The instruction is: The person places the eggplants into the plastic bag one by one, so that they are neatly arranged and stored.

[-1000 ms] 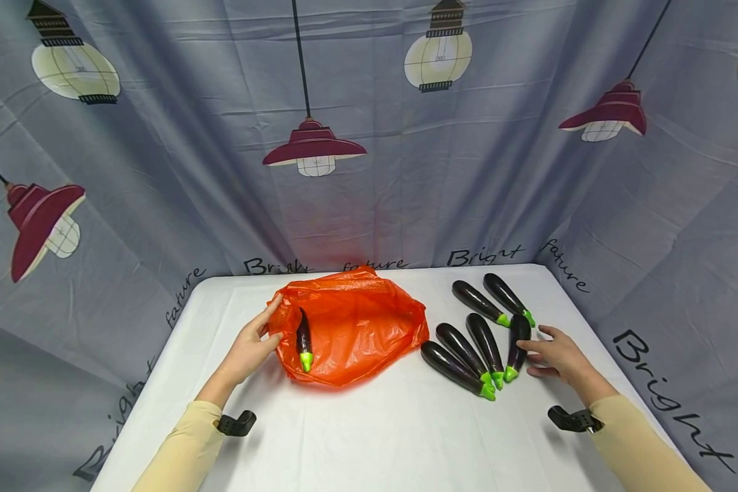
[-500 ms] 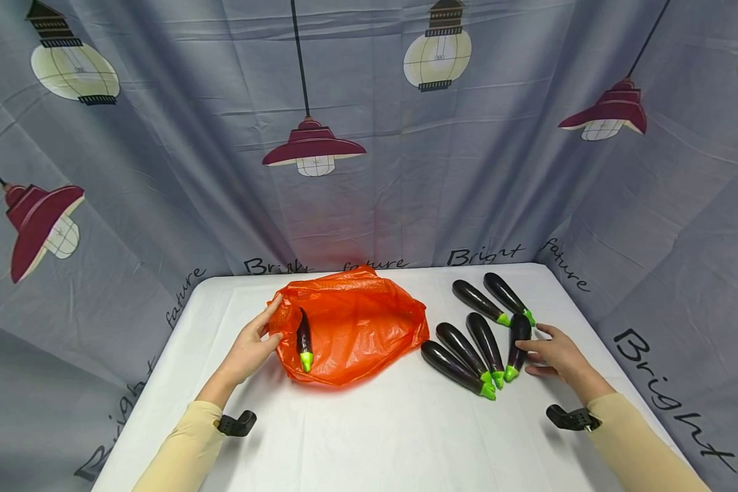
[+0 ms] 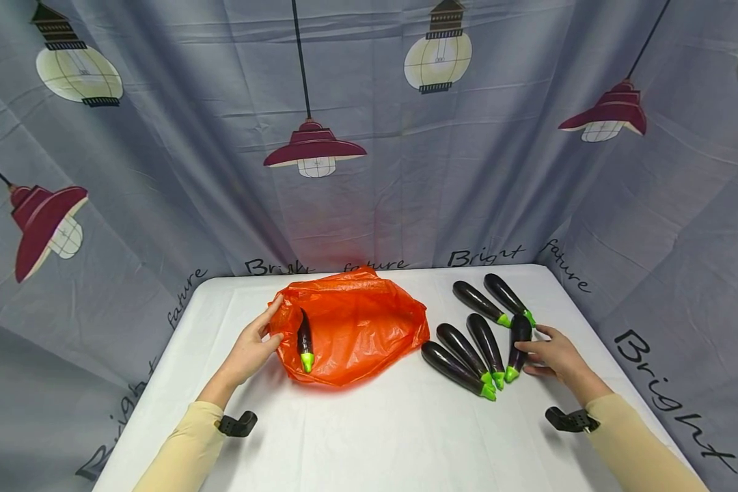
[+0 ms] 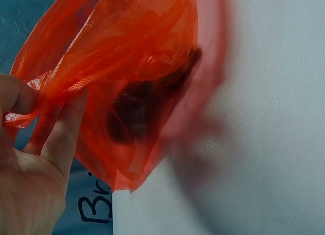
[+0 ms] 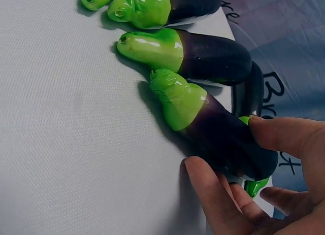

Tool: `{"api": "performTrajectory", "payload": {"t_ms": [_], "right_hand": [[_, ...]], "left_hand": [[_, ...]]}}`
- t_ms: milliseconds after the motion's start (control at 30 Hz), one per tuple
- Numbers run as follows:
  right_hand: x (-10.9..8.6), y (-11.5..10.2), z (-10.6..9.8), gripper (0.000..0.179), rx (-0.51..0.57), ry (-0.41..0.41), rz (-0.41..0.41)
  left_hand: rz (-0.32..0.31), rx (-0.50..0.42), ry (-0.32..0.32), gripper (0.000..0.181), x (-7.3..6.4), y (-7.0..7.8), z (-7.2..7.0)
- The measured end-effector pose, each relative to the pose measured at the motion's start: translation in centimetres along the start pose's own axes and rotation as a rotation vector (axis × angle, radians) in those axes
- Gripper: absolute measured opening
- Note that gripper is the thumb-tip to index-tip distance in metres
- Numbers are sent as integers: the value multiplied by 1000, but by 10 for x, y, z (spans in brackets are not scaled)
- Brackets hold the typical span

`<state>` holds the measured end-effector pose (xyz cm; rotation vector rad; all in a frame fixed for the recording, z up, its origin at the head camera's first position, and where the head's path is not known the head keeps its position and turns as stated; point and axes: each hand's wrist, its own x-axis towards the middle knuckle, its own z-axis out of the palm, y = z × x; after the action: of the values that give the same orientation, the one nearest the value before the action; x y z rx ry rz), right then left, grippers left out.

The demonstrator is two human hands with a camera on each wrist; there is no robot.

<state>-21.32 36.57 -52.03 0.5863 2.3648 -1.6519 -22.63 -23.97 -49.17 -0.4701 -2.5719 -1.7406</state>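
Observation:
In the head view my left hand (image 3: 248, 352) pinches the left edge of an orange-red plastic bag (image 3: 365, 324) between thumb and fingers. The bag's mouth spreads toward me, and one eggplant (image 3: 304, 335) with a green cap lies inside; in the left wrist view it shows dark through the plastic. My right hand (image 3: 559, 357) is at the rightmost eggplant of the near row (image 3: 519, 335). The right wrist view has the thumb on one side of that eggplant (image 5: 223, 136) and the fingers curved along the other. It lies on the table, green cap toward me.
Several more eggplants (image 3: 447, 365) lie fanned to the left of the right hand, and two (image 3: 480, 302) lie farther back. A white cloth covers the table (image 3: 369, 437). Behind it hangs a grey curtain (image 3: 369, 212) printed with lamps and lettering.
The right hand has edged very slightly left, in against the eggplant. The left hand, the bag and the other eggplants stay where they were.

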Motion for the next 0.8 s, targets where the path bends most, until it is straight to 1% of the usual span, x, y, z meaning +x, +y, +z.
{"api": "performTrajectory", "payload": {"t_ms": [233,500,800], "right_hand": [[0,3,1,99,-1,15,-5],[2,6,2,100,-2,25,-24],[1,5,3,95,-7,27,-20]], "left_hand": [[-2,15,2,79,0,1,0],[-2,-1,-1,79,1,2,1],[10,-12,-8,79,2,3,1]]}}
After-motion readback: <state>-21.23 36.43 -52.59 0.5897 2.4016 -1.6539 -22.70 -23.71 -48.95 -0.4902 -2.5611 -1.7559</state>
